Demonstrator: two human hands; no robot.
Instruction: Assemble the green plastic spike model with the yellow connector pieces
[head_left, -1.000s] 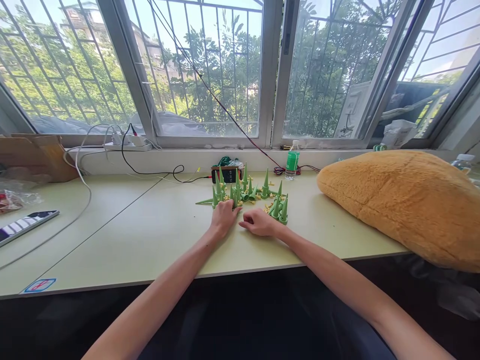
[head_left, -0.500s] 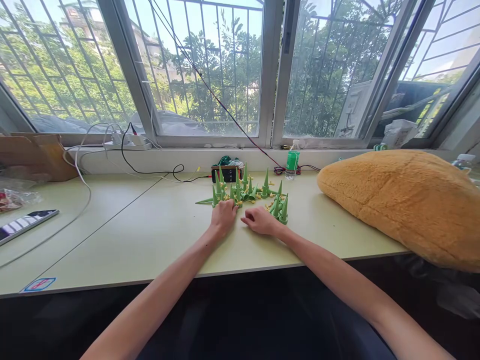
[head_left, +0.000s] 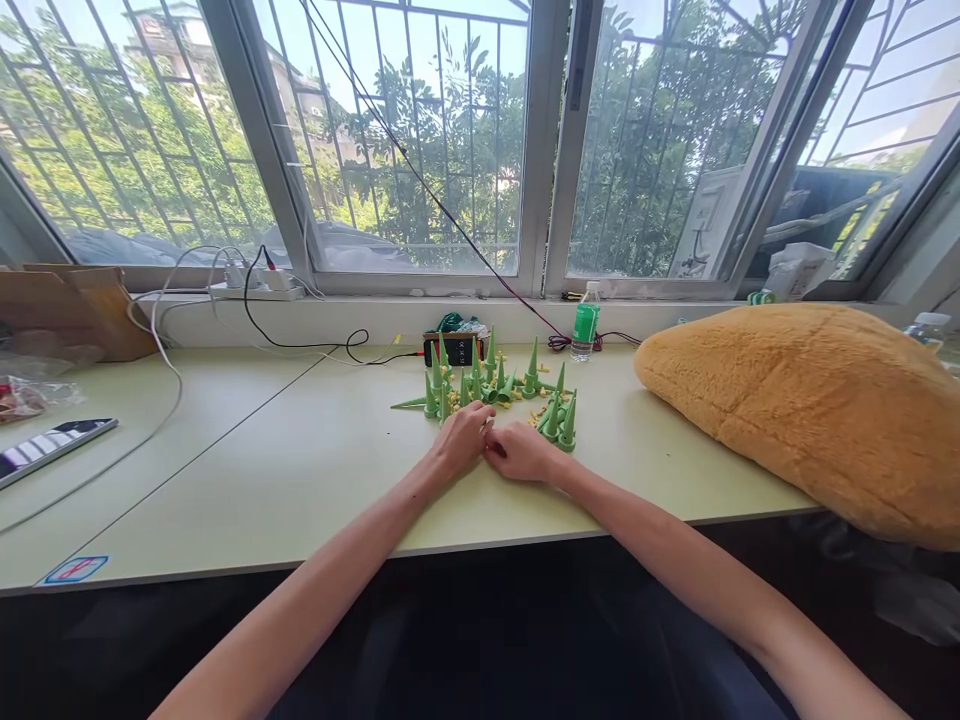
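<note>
My left hand (head_left: 466, 434) is at the front of a group of green pointed plastic spikes (head_left: 532, 372), its fingers pinched together. Beside it on the right, my right hand (head_left: 521, 453) is closed too, and the fingertips of both meet low over the table. Whatever lies between them is too small and too covered to name. Small yellow plastic pieces (head_left: 505, 405) are scattered among the spikes. Most spikes stand upright on ringed bases; a few lie on their sides. Just behind my right hand is a smaller cluster of spikes (head_left: 568, 425).
Behind the spikes, a phone with a lit timer (head_left: 456, 350) leans upright. A water bottle (head_left: 585, 322) stands near the window wall. A big orange-brown plush cushion (head_left: 795, 410) covers the table's right end. At left are another phone (head_left: 56, 450), cables and a cardboard box (head_left: 97, 310).
My left hand has moved right, away from the spikes, to meet my right hand. A spike that it covered now shows. My right hand has barely shifted.
</note>
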